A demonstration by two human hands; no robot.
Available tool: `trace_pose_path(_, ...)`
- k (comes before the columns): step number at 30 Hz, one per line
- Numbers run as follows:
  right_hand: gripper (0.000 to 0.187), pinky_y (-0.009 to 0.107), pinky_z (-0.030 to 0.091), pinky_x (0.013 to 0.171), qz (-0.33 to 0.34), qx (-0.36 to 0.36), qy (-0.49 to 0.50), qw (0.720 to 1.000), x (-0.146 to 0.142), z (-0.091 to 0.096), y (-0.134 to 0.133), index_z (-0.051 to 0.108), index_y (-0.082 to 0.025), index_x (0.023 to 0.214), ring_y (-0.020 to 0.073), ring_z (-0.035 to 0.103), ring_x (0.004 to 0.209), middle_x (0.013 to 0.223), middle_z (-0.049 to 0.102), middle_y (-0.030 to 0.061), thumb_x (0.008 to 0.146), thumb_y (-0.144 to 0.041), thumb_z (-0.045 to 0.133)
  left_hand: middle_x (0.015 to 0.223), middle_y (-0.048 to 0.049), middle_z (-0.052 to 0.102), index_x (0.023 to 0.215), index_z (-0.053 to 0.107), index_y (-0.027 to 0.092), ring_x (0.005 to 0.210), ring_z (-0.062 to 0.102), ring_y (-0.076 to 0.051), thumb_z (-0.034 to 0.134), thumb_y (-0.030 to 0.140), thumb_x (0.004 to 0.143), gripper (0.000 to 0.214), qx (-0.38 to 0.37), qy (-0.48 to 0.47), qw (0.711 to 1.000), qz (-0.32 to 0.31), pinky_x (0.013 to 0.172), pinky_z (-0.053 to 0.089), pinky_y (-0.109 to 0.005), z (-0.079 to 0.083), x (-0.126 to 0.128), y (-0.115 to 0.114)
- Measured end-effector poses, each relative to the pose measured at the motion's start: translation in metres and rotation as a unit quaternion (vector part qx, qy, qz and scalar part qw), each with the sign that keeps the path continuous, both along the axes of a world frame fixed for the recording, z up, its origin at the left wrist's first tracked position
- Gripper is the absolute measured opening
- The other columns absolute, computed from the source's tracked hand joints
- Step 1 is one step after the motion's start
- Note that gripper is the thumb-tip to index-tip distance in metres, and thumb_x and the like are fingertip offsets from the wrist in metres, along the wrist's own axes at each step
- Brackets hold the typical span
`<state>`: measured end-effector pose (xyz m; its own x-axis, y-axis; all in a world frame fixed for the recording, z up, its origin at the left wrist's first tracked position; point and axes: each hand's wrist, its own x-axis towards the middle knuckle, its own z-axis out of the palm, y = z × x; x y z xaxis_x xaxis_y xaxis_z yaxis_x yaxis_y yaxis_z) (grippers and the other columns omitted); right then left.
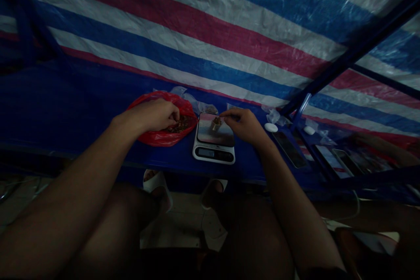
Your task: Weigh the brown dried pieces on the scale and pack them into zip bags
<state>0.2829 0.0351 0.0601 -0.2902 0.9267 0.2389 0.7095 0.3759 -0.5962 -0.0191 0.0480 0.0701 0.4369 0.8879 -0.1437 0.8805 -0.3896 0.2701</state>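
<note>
My left hand (164,116) is in the mouth of a red plastic bag (157,140), its fingers curled together over many small brownish, metallic-looking pieces (180,125). Whatever lies between those fingertips is too small and dark to name. To the right of the bag sits a white digital kitchen scale (214,159) with a lit display. A small brass-coloured cup-like thing (215,126), topped with similar pieces, stands on its platform. My right hand (242,123) reaches over the scale's right edge with thumb and finger pinched beside the cup's top; what they hold is not clear.
Crumpled clear plastic bags (193,101) lie behind the red bag. On the right are a white oval object (271,127), a dark phone (290,148) and a blue metal frame (328,81). Another person's arm (390,146) shows beyond it. Striped tarpaulin (197,17) hangs behind the blue tabletop (157,157).
</note>
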Motion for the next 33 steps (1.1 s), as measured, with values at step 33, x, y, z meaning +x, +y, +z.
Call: trace_pose_path(33, 0.024, 0.043, 0.058, 0.087, -0.038, 0.08, 0.061, 0.994, 0.015, -0.013, 0.014, 0.084, -0.02, 0.106, 0.0257, 0.074, 0.09, 0.1, 0.083, 0.0089, 0.092, -0.028, 0.065, 0.125, -0.0121, 0.08, 0.144, 0.072, 0.02, 0.114, 0.073, -0.031, 0.069, 0.032, 0.083, 0.062, 0.147, -0.029, 0.985, -0.081, 0.098, 0.053, -0.039, 0.017, 0.07, 0.099)
